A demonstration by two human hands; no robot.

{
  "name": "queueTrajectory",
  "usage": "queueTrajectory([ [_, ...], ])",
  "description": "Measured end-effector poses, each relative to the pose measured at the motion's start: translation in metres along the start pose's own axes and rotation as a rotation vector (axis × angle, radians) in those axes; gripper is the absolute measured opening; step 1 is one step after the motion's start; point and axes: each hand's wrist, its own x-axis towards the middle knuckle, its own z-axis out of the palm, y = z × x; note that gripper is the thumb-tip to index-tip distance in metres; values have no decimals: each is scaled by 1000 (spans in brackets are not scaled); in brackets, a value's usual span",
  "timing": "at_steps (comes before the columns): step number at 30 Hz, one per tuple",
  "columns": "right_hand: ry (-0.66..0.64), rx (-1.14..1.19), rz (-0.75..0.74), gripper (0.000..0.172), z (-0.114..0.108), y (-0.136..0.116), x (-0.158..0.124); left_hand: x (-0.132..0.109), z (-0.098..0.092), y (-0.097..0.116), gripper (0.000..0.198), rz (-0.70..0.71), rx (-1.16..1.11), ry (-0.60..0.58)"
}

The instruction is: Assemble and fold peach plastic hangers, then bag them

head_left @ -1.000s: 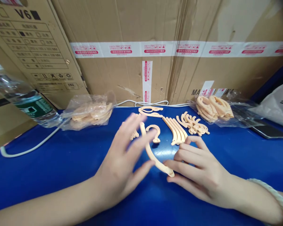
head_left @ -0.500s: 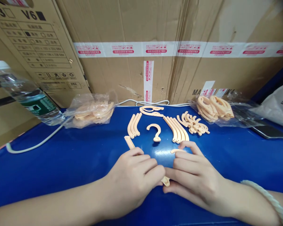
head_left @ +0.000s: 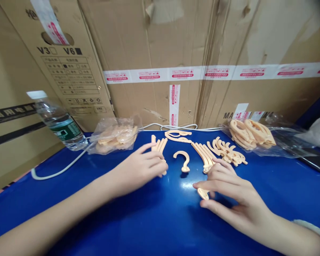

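My left hand (head_left: 142, 167) is closed over a peach-coloured plastic hanger arm (head_left: 153, 139), beside several like hanger arms lying in a row; its fingers hide much of them. My right hand (head_left: 226, 193) pinches another hanger arm, whose rounded end (head_left: 203, 193) shows between thumb and forefinger; the rest is mostly covered. Between the hands, a curved hanger hook (head_left: 183, 160) lies on the blue table (head_left: 160, 220). Close beyond my right fingers is a fanned row of hanger arms (head_left: 201, 151). A folded hanger (head_left: 177, 135) lies at the back.
A pile of small hooks (head_left: 226, 151) lies right of centre. Bagged hanger parts stand at left (head_left: 117, 137) and right (head_left: 252, 133). A water bottle (head_left: 61, 122), a white cable (head_left: 56, 174), a phone (head_left: 318, 160) and cardboard boxes (head_left: 154, 96) border the table.
My hands have separated. The left has gone forward to the left row with its hanger arm; the right has shifted slightly right, still holding a piece. The camera view has tilted up and turned left.
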Motion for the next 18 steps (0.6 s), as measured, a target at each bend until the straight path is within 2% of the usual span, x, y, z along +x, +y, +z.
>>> queueTrajectory([
  [2, 9, -15, -16, 13, 1, -1, 1, -8, 2, -19, 22, -146, -65, -99],
  [6, 40, -26, -30, 13, 2, 0, 2, -18, 6, -36, 17, -221, -156, -161],
  [11, 30, -34, -41, 12, 1, 0, 3, -21, 8, -35, 11, -257, -299, -146],
  [18, 0, -26, -54, 17, 2, 1, 1, -19, 17, -26, 43, -333, -309, -79],
])
